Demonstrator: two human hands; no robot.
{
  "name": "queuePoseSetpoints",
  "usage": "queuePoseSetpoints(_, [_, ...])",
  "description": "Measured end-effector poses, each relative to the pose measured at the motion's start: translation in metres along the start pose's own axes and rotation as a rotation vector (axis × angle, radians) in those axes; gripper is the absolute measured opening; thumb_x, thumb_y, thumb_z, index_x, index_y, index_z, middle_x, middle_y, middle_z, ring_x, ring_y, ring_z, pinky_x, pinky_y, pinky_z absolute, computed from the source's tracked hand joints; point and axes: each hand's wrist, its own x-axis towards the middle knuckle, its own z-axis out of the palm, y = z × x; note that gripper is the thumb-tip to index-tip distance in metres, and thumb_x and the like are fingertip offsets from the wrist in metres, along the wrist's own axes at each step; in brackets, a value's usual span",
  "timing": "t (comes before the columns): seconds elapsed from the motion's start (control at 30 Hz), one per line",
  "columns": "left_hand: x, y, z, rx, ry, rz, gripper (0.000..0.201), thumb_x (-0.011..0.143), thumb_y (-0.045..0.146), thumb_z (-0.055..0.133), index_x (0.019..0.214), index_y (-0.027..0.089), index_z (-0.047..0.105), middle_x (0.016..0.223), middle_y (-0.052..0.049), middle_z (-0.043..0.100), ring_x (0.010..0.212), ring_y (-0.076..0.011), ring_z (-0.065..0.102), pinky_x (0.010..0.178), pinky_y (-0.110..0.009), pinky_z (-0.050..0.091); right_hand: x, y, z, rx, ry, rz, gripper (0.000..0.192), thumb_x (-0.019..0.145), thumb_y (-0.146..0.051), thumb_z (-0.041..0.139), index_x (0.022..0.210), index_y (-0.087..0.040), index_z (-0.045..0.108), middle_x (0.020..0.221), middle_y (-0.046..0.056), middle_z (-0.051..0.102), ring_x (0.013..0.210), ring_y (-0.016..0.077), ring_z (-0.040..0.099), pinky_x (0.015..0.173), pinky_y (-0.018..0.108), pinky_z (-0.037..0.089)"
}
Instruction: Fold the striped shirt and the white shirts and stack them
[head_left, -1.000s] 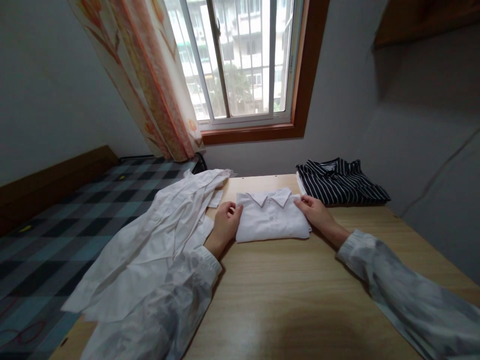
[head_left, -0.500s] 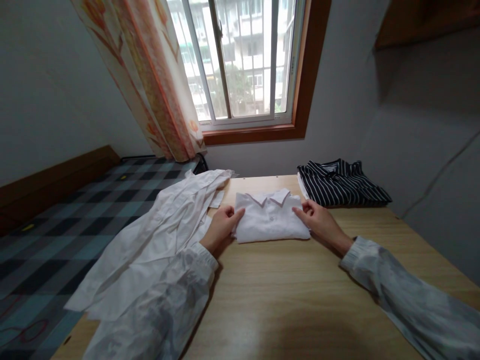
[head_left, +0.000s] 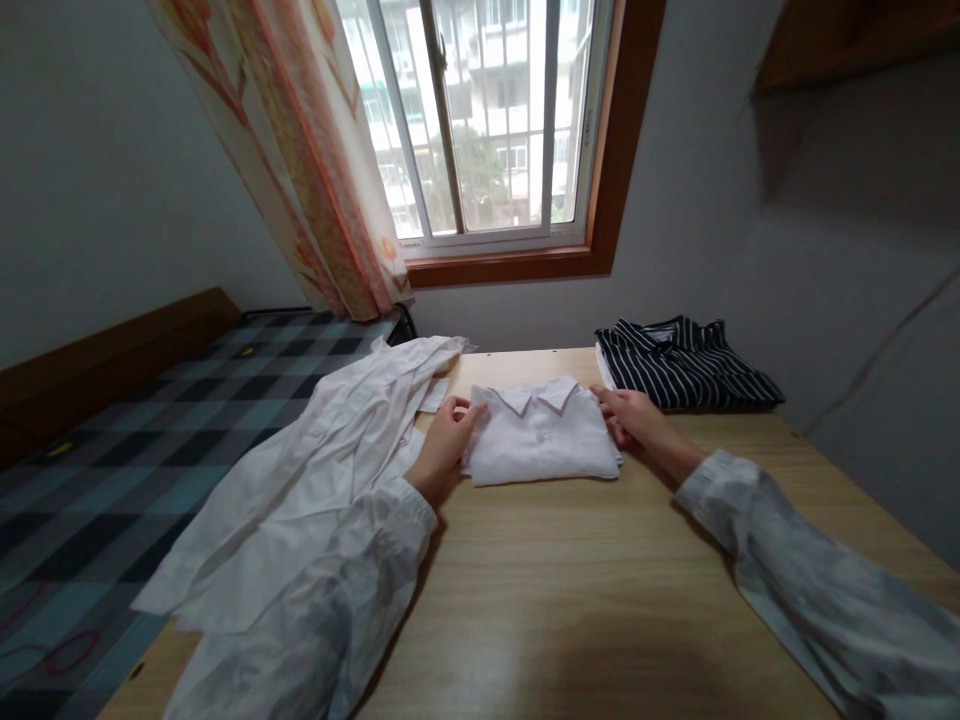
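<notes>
A white collared shirt (head_left: 544, 440), folded into a flat rectangle, lies on the wooden table with its collar at the far side. My left hand (head_left: 448, 445) is at its left edge, thumb on the top and fingers curled beside the upper corner, pinching the cloth. At the upper right corner my right hand (head_left: 634, 420) has its index finger stretched along the edge; the other fingers bend lower beside the shirt. A loose white shirt (head_left: 315, 470) lies spread out left of my left hand, partly under my left sleeve.
A folded black-and-white striped shirt (head_left: 686, 370) sits on top of something white at the table's (head_left: 540, 590) back right. A bed with a checked cover (head_left: 112, 480) stands on the left. Behind the table are a window (head_left: 487, 130) and a flowered curtain (head_left: 300, 150).
My right thumb has come off the top of the folded shirt, and the fingers have straightened toward its upper corner. My left hand has shifted slightly up its edge. The shirt lies nearly unmoved.
</notes>
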Motion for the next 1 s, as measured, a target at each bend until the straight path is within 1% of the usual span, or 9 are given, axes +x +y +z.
queuePoseSetpoints(0.13, [0.002,-0.002,-0.003,0.098,0.021,0.107,0.042,0.091,0.061,0.072,0.098,0.02,0.073,0.068,-0.001,0.069,0.058,-0.0176,0.058,0.054,-0.027,0.036,0.012,0.0,0.005,-0.085,0.039,-0.059,0.058,0.078,-0.077,0.083,0.081,-0.02,0.072,0.058,0.006,0.069,0.041,0.0171,0.053,0.04,0.03,0.036])
queuePoseSetpoints(0.27, [0.006,-0.01,-0.006,0.159,0.091,0.242,0.035,0.094,0.053,0.065,0.086,0.019,0.074,0.074,-0.003,0.072,0.07,-0.0196,0.063,0.065,-0.029,0.043,0.01,0.003,0.011,-0.104,0.124,-0.271,0.055,0.083,-0.072,0.079,0.096,-0.019,0.081,0.087,0.013,0.085,0.076,0.0288,0.077,0.063,0.035,0.056])
queuePoseSetpoints(0.43, [0.006,-0.015,-0.008,0.186,0.097,0.222,0.03,0.093,0.046,0.063,0.087,0.02,0.076,0.08,-0.005,0.077,0.075,-0.0222,0.067,0.069,-0.03,0.045,0.004,0.007,0.015,-0.023,0.128,-0.31,0.054,0.088,-0.069,0.074,0.109,-0.019,0.079,0.104,0.016,0.086,0.098,0.0328,0.081,0.082,0.041,0.063])
queuePoseSetpoints(0.57, [0.002,-0.011,-0.008,0.137,0.108,0.151,0.032,0.093,0.05,0.067,0.09,0.019,0.076,0.069,-0.003,0.072,0.064,-0.0214,0.064,0.06,-0.029,0.04,-0.005,0.003,0.016,-0.059,0.157,-0.302,0.057,0.086,-0.065,0.077,0.119,-0.018,0.076,0.108,0.014,0.084,0.092,0.0284,0.078,0.08,0.039,0.062])
queuePoseSetpoints(0.7, [0.0,-0.008,-0.006,0.156,0.147,0.129,0.029,0.094,0.048,0.071,0.093,0.019,0.073,0.062,0.0,0.066,0.059,-0.0202,0.061,0.058,-0.029,0.038,-0.011,0.001,0.017,-0.183,0.193,-0.305,0.049,0.085,-0.06,0.079,0.113,-0.02,0.074,0.097,0.01,0.081,0.081,0.0255,0.073,0.075,0.037,0.058])
queuePoseSetpoints(0.8, [-0.003,-0.007,-0.004,0.163,0.245,0.179,0.028,0.098,0.046,0.07,0.104,0.019,0.07,0.077,-0.003,0.07,0.066,-0.0202,0.064,0.064,-0.031,0.046,-0.01,0.004,0.017,-0.182,0.194,-0.345,0.046,0.086,-0.059,0.076,0.111,-0.02,0.072,0.1,0.01,0.079,0.078,0.0241,0.07,0.076,0.039,0.058])
queuePoseSetpoints(0.9, [-0.013,0.002,-0.003,0.263,0.346,0.39,0.024,0.103,0.043,0.065,0.11,0.021,0.068,0.106,-0.01,0.075,0.087,-0.0232,0.07,0.084,-0.038,0.058,-0.011,0.002,0.015,-0.167,0.25,-0.383,0.044,0.09,-0.057,0.072,0.114,-0.02,0.07,0.11,0.015,0.077,0.082,0.0267,0.07,0.078,0.044,0.061])
queuePoseSetpoints(0.93, [-0.018,0.007,-0.003,0.324,0.314,0.495,0.023,0.106,0.042,0.062,0.113,0.021,0.069,0.117,-0.013,0.075,0.1,-0.0256,0.072,0.095,-0.041,0.059,-0.013,-0.002,0.015,-0.195,0.288,-0.432,0.042,0.092,-0.054,0.07,0.115,-0.02,0.07,0.116,0.017,0.077,0.091,0.03,0.072,0.085,0.048,0.062])
queuePoseSetpoints(1.0, [-0.029,0.018,0.0,0.466,0.129,0.697,0.028,0.109,0.04,0.057,0.126,0.022,0.071,0.144,-0.017,0.072,0.134,-0.0307,0.068,0.118,-0.049,0.053,-0.02,-0.012,0.016,-0.303,0.33,-0.598,0.037,0.099,-0.047,0.064,0.123,-0.021,0.072,0.132,0.019,0.074,0.119,0.0375,0.071,0.107,0.058,0.058])
